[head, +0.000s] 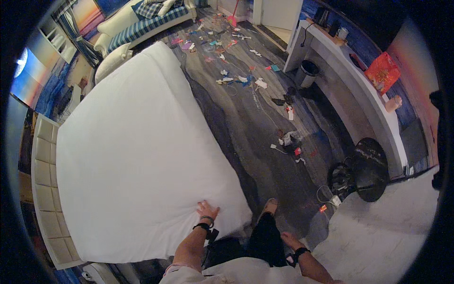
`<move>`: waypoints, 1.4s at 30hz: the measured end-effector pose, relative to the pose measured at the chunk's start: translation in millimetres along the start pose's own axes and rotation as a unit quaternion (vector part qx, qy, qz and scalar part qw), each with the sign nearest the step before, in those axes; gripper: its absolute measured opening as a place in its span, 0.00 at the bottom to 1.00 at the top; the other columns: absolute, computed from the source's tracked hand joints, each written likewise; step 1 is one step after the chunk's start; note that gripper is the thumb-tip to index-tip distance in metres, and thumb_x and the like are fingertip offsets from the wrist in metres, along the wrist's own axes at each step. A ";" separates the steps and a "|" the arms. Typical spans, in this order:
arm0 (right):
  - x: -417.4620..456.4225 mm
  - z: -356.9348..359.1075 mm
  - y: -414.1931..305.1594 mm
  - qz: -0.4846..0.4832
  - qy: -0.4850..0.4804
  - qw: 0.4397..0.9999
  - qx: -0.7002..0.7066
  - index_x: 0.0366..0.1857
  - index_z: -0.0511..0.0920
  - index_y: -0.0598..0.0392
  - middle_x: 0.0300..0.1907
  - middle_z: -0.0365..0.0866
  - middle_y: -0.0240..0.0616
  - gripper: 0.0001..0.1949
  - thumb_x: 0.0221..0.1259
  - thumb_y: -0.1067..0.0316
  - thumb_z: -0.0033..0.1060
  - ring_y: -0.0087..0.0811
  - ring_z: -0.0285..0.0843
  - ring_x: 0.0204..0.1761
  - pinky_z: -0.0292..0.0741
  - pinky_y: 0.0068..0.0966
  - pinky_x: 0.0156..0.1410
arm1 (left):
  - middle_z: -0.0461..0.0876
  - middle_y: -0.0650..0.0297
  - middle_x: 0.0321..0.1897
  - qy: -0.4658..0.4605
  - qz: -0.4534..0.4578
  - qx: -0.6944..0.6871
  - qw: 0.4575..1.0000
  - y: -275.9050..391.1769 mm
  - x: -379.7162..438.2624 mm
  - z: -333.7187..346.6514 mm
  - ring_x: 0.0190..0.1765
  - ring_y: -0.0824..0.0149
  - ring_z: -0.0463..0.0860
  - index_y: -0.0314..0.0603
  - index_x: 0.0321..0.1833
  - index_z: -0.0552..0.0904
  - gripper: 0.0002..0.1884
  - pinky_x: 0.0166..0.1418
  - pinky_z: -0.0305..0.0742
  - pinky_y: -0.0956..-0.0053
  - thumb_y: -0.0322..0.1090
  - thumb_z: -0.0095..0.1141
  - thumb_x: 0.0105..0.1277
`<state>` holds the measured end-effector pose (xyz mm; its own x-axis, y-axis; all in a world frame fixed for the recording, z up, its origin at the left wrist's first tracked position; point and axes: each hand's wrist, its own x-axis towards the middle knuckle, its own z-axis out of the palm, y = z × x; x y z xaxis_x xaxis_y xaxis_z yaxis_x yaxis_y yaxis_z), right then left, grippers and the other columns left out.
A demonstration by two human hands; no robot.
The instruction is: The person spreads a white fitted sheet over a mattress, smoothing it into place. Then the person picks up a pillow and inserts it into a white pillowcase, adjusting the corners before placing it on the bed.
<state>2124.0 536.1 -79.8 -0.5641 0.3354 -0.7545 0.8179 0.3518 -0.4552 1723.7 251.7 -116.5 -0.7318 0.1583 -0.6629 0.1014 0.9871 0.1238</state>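
Note:
A white fitted sheet [142,142] covers the bed's mattress in front of me and to my left. My left hand [208,210] rests palm down on it near the front right corner, its fingers spread. Small creases run through the cloth around that hand, while most of the surface lies smooth. The bed's padded headboard [46,174] is at the left. My right hand [291,240] hangs low beside my right leg, apart from the bed. Its fingers are partly hidden and blurred, and no held thing shows there.
Scattered litter [243,80] covers the dark carpet [227,117]. At the right are a round black stool [370,170], a white cable [322,195] and a white cloth-like surface [383,227]. A waste bin [306,74] stands beneath the white counter [376,103]. A sofa [145,26] is at the back.

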 end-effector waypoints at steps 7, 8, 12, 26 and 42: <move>45.9 -173.8 -4.7 0.049 -0.023 0.986 0.157 0.56 0.73 0.59 0.47 0.80 0.41 0.22 0.68 0.52 0.49 0.32 0.75 0.52 0.71 0.30 0.55 | 0.32 0.54 0.77 -0.020 -0.111 -0.044 0.993 74.1 -17.9 -17.8 0.75 0.38 0.42 0.62 0.76 0.47 0.50 0.66 0.62 0.39 0.61 0.61 0.54; 50.6 -200.2 -10.8 0.037 -0.021 0.996 0.083 0.57 0.73 0.59 0.48 0.79 0.41 0.23 0.67 0.52 0.49 0.32 0.75 0.53 0.71 0.30 0.56 | 0.31 0.54 0.77 -0.049 -0.119 -0.030 0.991 87.1 -23.0 -28.4 0.76 0.39 0.41 0.65 0.76 0.47 0.50 0.68 0.60 0.40 0.62 0.61 0.54; 74.0 -280.5 -64.5 0.074 -0.057 0.991 -0.097 0.60 0.72 0.58 0.54 0.77 0.42 0.24 0.67 0.52 0.49 0.34 0.75 0.56 0.70 0.31 0.60 | 0.31 0.55 0.77 -0.060 -0.127 -0.014 0.990 75.0 -10.7 -14.2 0.76 0.41 0.42 0.70 0.75 0.48 0.48 0.71 0.55 0.42 0.63 0.61 0.54; 288.2 -356.6 -274.3 -0.115 -0.131 0.976 -0.132 0.54 0.76 0.56 0.51 0.80 0.47 0.24 0.65 0.48 0.50 0.45 0.76 0.55 0.72 0.34 0.60 | 0.73 0.46 0.61 -0.060 -0.299 -0.324 0.895 91.4 102.5 -43.8 0.68 0.48 0.65 0.53 0.66 0.71 0.36 0.70 0.61 0.59 0.61 0.56 0.56; 548.0 -491.0 -497.8 -0.149 -0.140 0.962 -0.183 0.39 0.80 0.57 0.36 0.82 0.40 0.16 0.64 0.55 0.51 0.31 0.78 0.39 0.72 0.31 0.46 | 0.82 0.70 0.38 -0.083 -0.095 -0.727 0.675 200.4 388.1 -408.6 0.34 0.74 0.79 0.51 0.61 0.73 0.21 0.35 0.71 0.75 0.41 0.56 0.64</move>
<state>1352.4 973.8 -34.6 -0.6726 -0.0588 -0.7377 0.5015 0.6969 -0.5128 1184.7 501.4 -47.3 -0.5404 0.1518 -0.8276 -0.8407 -0.0558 0.5386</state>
